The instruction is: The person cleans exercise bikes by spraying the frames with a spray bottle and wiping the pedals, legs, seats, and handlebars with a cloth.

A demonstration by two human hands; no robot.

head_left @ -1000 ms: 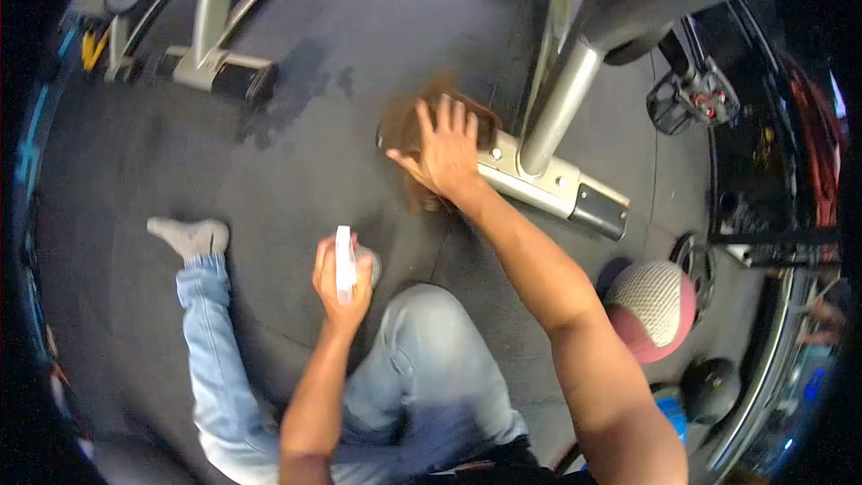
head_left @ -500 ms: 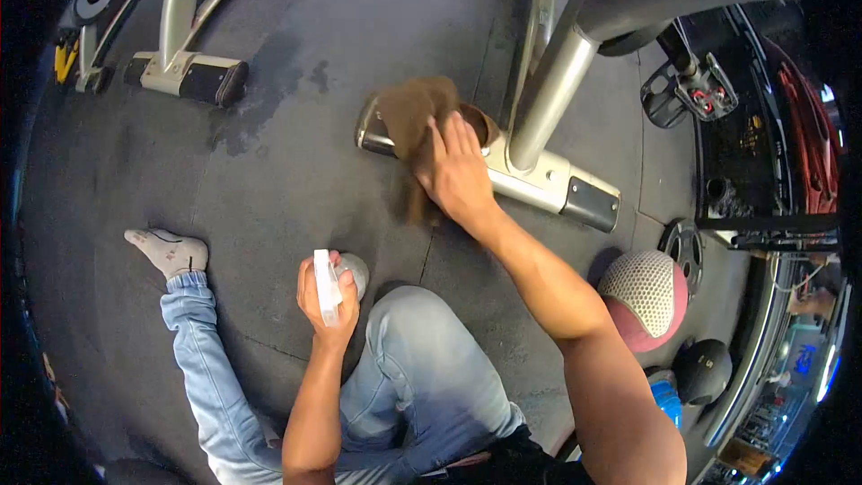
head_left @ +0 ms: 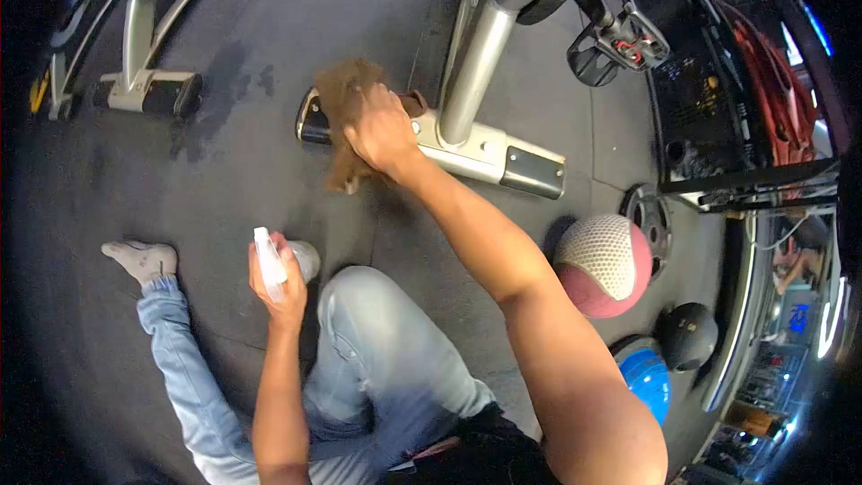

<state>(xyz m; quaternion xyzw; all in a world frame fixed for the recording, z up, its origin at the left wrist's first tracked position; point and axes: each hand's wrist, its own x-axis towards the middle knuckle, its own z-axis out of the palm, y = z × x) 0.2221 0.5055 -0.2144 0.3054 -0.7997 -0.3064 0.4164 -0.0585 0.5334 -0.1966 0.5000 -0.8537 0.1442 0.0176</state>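
A white spray bottle (head_left: 268,260) is upright in my left hand (head_left: 287,298), its white head pointing up toward me, held above the floor in front of my bent knee. My right hand (head_left: 382,133) reaches forward and presses a brown cloth (head_left: 343,99) onto the left part of an exercise bike's base bar (head_left: 471,157). The cloth drapes over the bar and its lower corner hangs in front. The bar is light metal with black end caps, and a silver post (head_left: 480,76) rises from it.
Another machine's foot (head_left: 148,90) stands at the upper left, near damp dark patches on the floor. A bike pedal (head_left: 628,45) hangs at the upper right. On the right are a pink ball (head_left: 606,265), a weight plate (head_left: 648,216), a black ball (head_left: 689,337) and a blue dome (head_left: 645,379).
The view has shifted, so everything sits further left. My right hand and the cloth have slid slightly along the bar. The left hand still holds the spray bottle, its head now tilted differently.
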